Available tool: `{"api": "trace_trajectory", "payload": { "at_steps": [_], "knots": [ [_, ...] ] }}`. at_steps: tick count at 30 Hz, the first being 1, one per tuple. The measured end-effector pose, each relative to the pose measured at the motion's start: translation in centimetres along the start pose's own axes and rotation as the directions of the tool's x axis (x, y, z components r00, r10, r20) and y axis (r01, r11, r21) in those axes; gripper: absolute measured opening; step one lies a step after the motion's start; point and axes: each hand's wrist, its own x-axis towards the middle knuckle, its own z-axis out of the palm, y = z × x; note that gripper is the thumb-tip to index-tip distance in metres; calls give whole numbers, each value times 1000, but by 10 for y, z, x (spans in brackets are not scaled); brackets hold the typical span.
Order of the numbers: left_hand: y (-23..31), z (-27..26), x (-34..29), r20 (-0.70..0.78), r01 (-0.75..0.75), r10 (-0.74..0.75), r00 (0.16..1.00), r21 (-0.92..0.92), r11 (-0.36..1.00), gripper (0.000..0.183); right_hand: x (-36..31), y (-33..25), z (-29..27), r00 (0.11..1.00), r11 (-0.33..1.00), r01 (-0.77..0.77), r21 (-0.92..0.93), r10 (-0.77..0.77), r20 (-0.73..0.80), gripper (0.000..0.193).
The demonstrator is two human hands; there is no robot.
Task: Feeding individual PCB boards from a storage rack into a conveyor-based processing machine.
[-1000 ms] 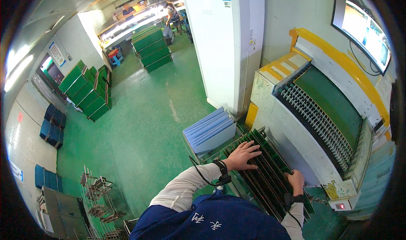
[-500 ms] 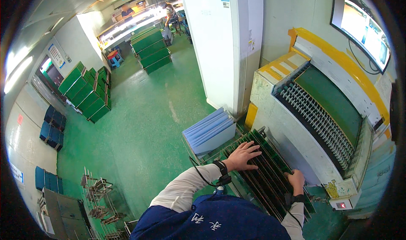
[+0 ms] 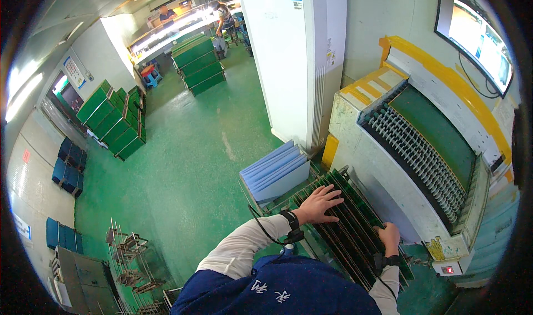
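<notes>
A row of thin dark green panels, which look like circuit boards, stands on edge in a rack in front of me. My left hand lies across their top edges, fingers spread, holding nothing. At the right side of the row, my right hand is closed on the edge of a green panel; its fingertips are partly hidden. Just beyond my left hand, light blue sheets lean in a metal rack.
A conveyor machine with rows of rollers stands close on the right, under a wall screen. Ahead is a tall white cabinet. Green panel stacks and metal racks stand leftward. Two people are far back.
</notes>
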Motion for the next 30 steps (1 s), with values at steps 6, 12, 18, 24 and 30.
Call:
{"api": "trace_trajectory", "payload": {
  "at_steps": [6,12,18,24,30],
  "knots": [
    [0,1,0,-7,-6,6,1000,6,1000,81,0,0,-2,1000,1000,-4,12,4,14,66],
    [0,-1,-2,-4,0,0,1000,8,1000,80,-2,-4,-3,1000,1000,12,10,-12,-9,65],
    [0,-1,0,-21,-23,23,1000,16,1000,80,4,6,3,1000,1000,16,-15,-16,-2,61],
    [-6,2,9,31,-31,30,999,14,999,79,10,16,10,997,997,76,22,-75,-20,54],
    [0,-1,3,-4,22,-22,1000,87,996,86,5,0,-5,987,984,150,90,-155,47,57]
  ]
}}
